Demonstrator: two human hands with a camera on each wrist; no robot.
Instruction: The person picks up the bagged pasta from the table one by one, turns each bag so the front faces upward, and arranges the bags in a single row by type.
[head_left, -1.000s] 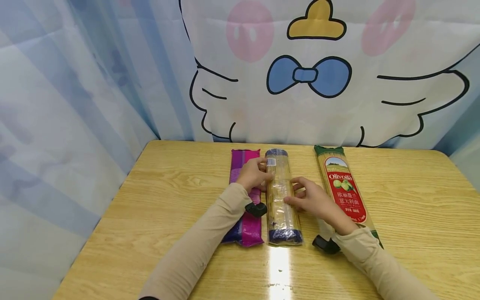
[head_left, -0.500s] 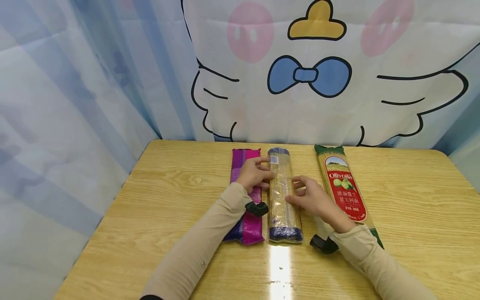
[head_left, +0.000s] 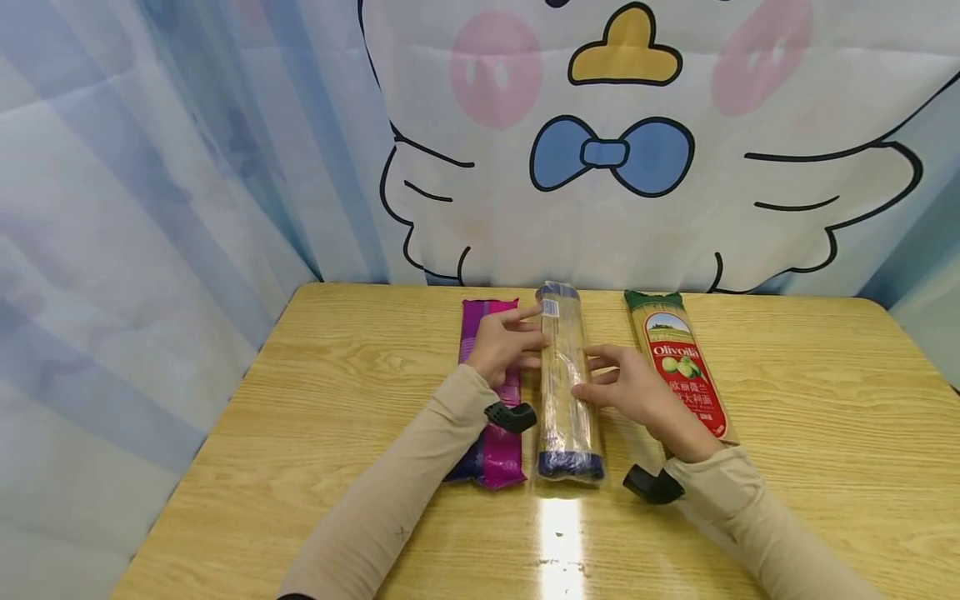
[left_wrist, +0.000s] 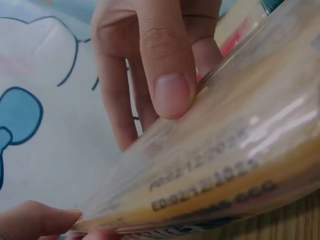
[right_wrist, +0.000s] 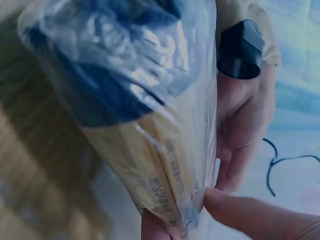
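A clear plastic pack of spaghetti (head_left: 566,383) with dark blue ends lies lengthwise between my hands. My left hand (head_left: 506,342) holds its left edge toward the far end, fingers bent around the side. From the right, my right hand (head_left: 626,383) grips the opposite edge, thumb on top. In the left wrist view the right thumb (left_wrist: 172,95) presses the wrapper, with printed dates below it. The right wrist view has the pack's blue end (right_wrist: 115,85) close up. Partly under my left arm sits a purple and pink packet (head_left: 504,450).
An Olivoilà spaghetti pack (head_left: 682,367), red-labelled with green ends, lies slanted on the right, partly behind my right hand. All rest on a wooden table (head_left: 360,358). A cartoon-printed curtain (head_left: 420,83) hangs along its back edge.
The clear spaghetti pack has shifted a little right, and its far end has risen in the head view. Both hands have stayed at its sides.
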